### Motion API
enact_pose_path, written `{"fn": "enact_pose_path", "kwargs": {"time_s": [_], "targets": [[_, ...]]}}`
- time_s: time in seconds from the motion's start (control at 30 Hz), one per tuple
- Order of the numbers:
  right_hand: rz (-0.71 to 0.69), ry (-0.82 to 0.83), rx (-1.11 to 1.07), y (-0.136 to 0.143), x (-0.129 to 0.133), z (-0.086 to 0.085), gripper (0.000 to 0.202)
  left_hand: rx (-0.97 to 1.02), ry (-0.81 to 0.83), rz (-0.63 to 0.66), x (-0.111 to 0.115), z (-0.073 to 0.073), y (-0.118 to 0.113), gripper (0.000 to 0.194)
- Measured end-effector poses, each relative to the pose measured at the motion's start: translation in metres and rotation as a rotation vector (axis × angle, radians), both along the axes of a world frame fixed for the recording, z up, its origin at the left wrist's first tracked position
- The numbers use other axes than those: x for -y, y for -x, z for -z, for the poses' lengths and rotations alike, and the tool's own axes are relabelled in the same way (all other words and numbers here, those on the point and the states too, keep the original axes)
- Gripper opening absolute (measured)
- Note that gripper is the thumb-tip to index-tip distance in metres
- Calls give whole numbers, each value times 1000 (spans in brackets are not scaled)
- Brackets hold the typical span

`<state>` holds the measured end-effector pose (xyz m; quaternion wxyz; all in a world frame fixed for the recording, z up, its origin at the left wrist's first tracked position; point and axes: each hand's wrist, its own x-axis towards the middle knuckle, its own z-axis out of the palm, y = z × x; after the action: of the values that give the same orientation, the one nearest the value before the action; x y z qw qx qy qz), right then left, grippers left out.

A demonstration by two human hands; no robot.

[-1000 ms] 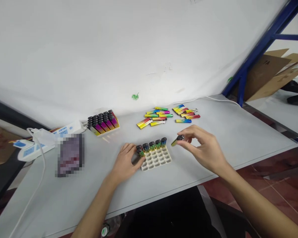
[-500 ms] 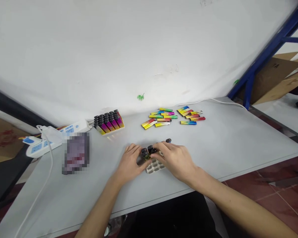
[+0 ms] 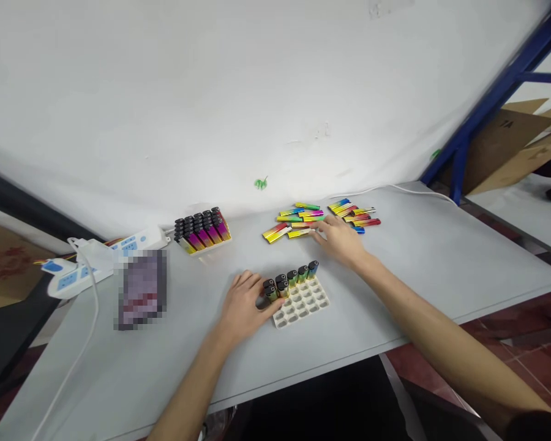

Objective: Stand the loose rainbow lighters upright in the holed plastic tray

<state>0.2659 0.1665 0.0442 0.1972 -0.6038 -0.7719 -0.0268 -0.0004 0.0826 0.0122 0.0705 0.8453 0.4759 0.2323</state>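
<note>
My left hand (image 3: 244, 307) is closed round the left end of a white holder tray (image 3: 303, 303) with rows of slots, its thumb along the near side. Black-topped lighters (image 3: 292, 278) stand upright along the tray's far edge, with a second row begun at the left. Over the loose lighters my right hand (image 3: 342, 239) pinches the right end of a yellow lighter (image 3: 298, 233), which lies flat. Several bright metallic lighters (image 3: 275, 231) lie around it, and a further cluster (image 3: 342, 206) is behind the right hand, partly covered by it.
A full tray of black-topped purple lighters (image 3: 204, 229) stands by the wall. On the left are a white power strip (image 3: 82, 269) with a trailing cable (image 3: 85, 343) and a blurred-out item (image 3: 142, 288). Cardboard boxes (image 3: 505, 147) stand beyond a blue metal frame (image 3: 459, 165).
My right hand has left the tray and moved away from me to the loose lighters. The lighters it covered in the tray now show. My left hand stays at the tray.
</note>
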Motion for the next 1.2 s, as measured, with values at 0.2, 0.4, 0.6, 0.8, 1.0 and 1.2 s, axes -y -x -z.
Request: {"fn": "enact_pose_path", "kwargs": {"time_s": [0.2, 0.4, 0.6, 0.8, 1.0, 1.2], "targets": [[-34, 43, 2, -16, -4, 34, 30, 43, 19, 6, -1, -2, 0, 27], [-103, 23, -101, -19, 0, 35, 32, 62, 57, 9, -3, -3, 4, 29], [-106, 70, -401, -26, 3, 34, 24, 56, 77, 2, -2, -4, 4, 27], [-103, 255, -1187, -24, 11, 14, 32, 60, 75, 9, -3, -4, 4, 28], [-128, 478, -1352, -13, 15, 16, 36, 55, 79, 12, -4, -3, 5, 27], [-193, 551, -1330, -7, 19, 15, 39, 41, 91, 1, -3, -3, 5, 28]]}}
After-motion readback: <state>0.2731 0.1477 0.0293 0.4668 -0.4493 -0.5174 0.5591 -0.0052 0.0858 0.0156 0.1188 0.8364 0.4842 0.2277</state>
